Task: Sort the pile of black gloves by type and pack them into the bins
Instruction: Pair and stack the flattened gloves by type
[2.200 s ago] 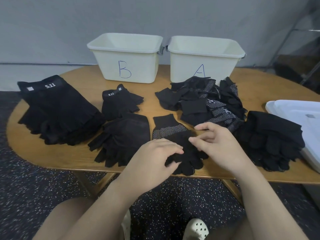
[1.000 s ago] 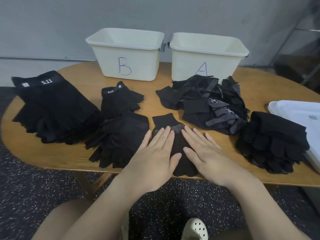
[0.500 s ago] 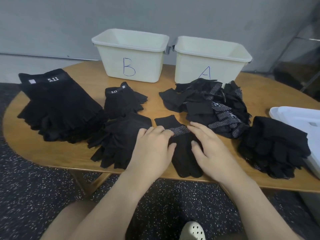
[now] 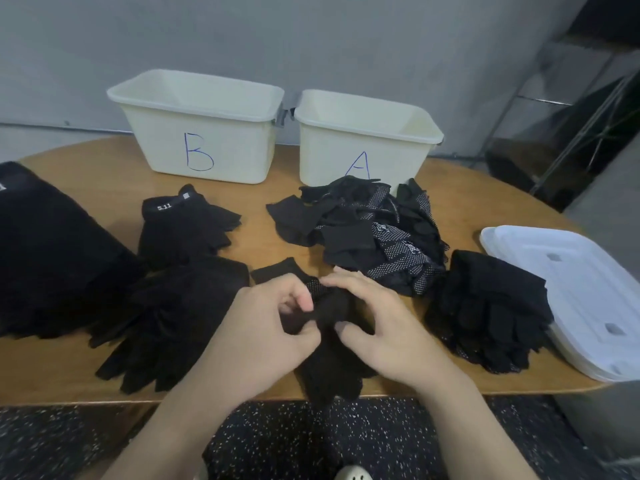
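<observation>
Centrally, black dotted-palm glove (image 4: 329,341) bunched mid-length; left hand (image 4: 263,327), right hand (image 4: 377,327) fingers pinching it.

Single view only, worn on the head, looking forward and steeply down from close above the near edge of the table (image 4: 86,174). Faces the grey wall (image 4: 311,36) behind bin B (image 4: 204,133). Wide-angle, with table edges bowed. Speckled floor (image 4: 294,438) visible below the near edge. No second view, so no shared area.
</observation>
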`<state>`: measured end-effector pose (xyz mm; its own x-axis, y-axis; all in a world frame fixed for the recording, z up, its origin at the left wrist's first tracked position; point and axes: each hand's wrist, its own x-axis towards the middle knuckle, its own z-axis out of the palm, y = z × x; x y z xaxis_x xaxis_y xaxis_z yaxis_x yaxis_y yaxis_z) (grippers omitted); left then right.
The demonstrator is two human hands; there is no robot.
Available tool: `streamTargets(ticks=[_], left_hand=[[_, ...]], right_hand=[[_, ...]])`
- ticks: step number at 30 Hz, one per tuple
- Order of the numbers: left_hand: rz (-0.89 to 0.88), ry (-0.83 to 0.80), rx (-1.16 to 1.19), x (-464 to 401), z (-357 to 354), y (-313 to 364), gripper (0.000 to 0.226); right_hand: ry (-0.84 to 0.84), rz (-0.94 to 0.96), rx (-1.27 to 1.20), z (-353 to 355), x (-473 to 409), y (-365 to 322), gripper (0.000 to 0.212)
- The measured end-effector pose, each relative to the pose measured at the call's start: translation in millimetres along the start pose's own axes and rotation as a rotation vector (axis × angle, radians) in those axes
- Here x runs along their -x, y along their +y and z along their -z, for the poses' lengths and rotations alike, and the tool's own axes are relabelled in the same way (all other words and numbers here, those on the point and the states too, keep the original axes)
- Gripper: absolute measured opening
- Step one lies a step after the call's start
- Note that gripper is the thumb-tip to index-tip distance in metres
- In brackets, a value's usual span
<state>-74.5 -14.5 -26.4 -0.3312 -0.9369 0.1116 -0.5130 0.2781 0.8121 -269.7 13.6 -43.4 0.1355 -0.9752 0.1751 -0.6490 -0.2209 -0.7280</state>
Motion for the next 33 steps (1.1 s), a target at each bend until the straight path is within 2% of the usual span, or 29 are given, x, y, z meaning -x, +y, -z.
streamTargets(ticks=[4, 7, 10, 11, 14, 17, 19, 23, 26, 30, 33], left_hand=[[-0.015, 0.029, 0.340, 1, 1, 14, 0.017], [0.026, 0.107, 0.610, -4, -3, 17, 0.018], [0.103, -0.012, 0.822, -5, -14, 24, 0.034], [0.108, -0.068, 0.821, -4, -19, 28, 0.037], [0.089, -0.174, 0.754, 0, -39, 40, 0.026], [0.084, -0.185, 0.687, 3, -62, 52, 0.026], [0.078, -0.191, 0.663, 3, -76, 62, 0.026], [0.057, -0.192, 0.722, -6, -100, 86, 0.020], [0.082, -0.206, 0.773, -20, -113, 112, 0.013], [0.131, -0.335, 0.794, -38, -123, 137, 0.022], [0.123, -0.333, 0.756, -49, -129, 140, 0.016]], right_hand=[[0.080, -0.050, -0.179, 22, 12, -5, 0.010], [0.194, -0.057, -0.407, 33, 18, -10, 0.006], [0.337, -0.086, -0.571, 38, 24, -20, 0.010], [0.389, -0.101, -0.589, 39, 28, -22, 0.012], [0.539, -0.159, -0.543, 44, 48, -24, 0.013], [0.641, -0.239, -0.468, 51, 76, -18, 0.011], [0.610, -0.310, -0.460, 68, 91, -16, 0.010], [0.398, -0.412, -0.505, 113, 110, -10, 0.013], [0.482, -0.441, -0.436, 135, 116, -2, 0.014], [0.643, -0.502, -0.453, 148, 106, 13, 0.012], [0.677, -0.534, -0.435, 154, 94, 27, 0.013]])
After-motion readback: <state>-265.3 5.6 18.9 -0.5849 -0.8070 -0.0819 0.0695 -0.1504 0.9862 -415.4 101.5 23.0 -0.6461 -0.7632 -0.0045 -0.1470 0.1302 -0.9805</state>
